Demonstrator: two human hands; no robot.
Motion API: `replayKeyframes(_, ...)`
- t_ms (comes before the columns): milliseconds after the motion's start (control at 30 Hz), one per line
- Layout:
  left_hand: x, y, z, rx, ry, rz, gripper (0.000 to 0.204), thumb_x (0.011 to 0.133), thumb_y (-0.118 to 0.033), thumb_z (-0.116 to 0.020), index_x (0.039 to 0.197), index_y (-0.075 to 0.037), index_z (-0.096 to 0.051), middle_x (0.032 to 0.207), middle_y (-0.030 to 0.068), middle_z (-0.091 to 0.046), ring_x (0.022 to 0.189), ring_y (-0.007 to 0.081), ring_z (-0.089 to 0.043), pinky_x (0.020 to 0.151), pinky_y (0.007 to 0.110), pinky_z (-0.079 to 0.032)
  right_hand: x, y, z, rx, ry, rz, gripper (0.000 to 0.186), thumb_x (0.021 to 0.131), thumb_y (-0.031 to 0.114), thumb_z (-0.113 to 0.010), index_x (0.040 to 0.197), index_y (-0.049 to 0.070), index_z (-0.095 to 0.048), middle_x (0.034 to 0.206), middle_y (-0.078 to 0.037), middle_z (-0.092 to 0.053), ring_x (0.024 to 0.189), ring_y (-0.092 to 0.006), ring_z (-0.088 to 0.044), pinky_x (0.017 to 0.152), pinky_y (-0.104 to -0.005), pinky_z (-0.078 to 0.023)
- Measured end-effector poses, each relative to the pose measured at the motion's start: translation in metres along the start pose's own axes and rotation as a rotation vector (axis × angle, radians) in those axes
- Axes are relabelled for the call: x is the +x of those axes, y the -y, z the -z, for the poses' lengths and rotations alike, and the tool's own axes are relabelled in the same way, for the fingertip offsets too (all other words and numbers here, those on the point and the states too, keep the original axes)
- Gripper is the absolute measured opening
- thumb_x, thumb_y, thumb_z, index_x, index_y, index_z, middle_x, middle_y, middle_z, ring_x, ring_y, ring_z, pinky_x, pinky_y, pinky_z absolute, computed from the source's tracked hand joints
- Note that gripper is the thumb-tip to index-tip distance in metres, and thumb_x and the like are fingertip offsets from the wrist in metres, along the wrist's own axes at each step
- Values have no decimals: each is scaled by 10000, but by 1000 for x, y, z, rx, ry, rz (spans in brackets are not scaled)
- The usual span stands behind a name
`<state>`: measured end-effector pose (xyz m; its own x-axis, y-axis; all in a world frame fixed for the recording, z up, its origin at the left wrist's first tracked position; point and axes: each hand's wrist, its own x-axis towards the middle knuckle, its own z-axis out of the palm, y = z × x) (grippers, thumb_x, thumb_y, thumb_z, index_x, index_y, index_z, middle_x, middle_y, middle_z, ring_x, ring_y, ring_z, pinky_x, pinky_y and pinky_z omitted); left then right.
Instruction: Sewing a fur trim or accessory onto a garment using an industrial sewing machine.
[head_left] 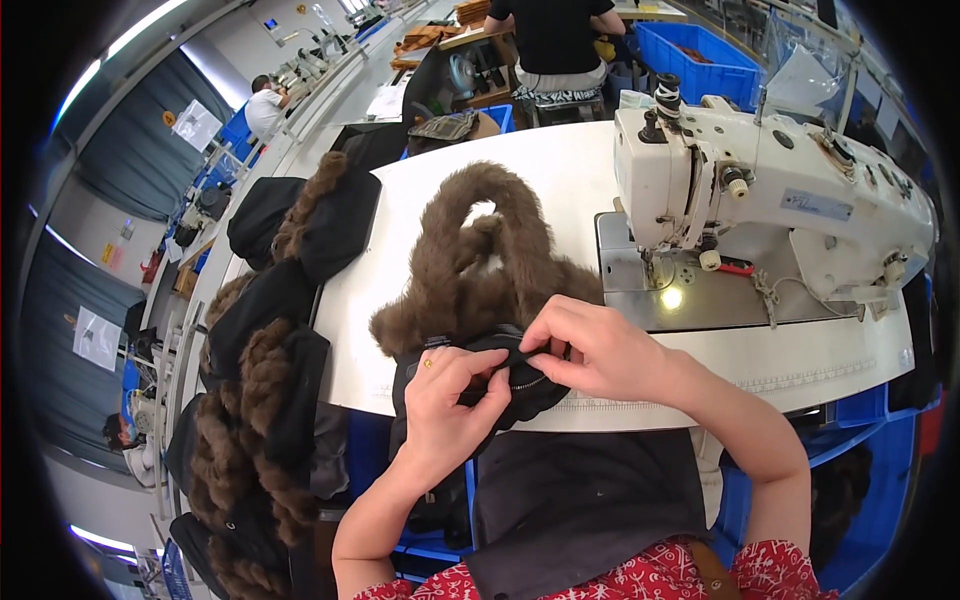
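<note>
A brown furry bag [425, 270] with a looped handle lies on the white sewing table in front of me. Its black fabric lining [470, 425] is pulled out toward me, and a metal-toothed zipper [530, 384] runs along it. My left hand [448, 400] pinches the lining between thumb and fingers, just left of the zipper. Close beside it, my right hand [598, 350] has its thumb and index finger pressed together on the same black fabric by the zipper. The fingertips of both hands nearly meet.
A white sewing machine [690, 190] stands at the right on its metal plate, with a red-handled tool [738, 268] beneath its arm. Black pieces with brown fur [265, 370] are heaped at the left. Blue bins [700, 65] and seated people [555, 45] are farther off.
</note>
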<state>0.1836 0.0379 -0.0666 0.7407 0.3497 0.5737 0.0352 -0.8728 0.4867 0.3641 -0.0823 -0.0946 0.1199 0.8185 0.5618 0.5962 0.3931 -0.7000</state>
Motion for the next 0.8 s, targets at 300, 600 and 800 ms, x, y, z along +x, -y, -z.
replayKeyframes(300,3,8,18,-147,292,229,59,920,-77,-654,970,-48,-664,872,61,-612,837,216,-575,828,322,-390,18,2,14,191,298,-254,142,901,121,-670,998,17,-672,966,-100,-577,745,-184,-639,703,-324,-519)
replayKeyframes(600,3,17,20,-356,308,416,101,951,-99,-639,986,-15,-683,872,56,-621,857,184,-575,844,305,-414,32,-3,18,295,428,-387,191,901,186,-705,1013,32,-682,948,-74,-582,769,-154,-597,705,-297,-499)
replayKeyframes(800,4,10,22,-286,300,383,80,880,-62,-713,944,-15,-699,822,57,-627,796,195,-594,780,316,-441,24,-3,8,227,367,-309,167,908,151,-684,1000,16,-653,941,-79,-588,807,-203,-619,714,-306,-504)
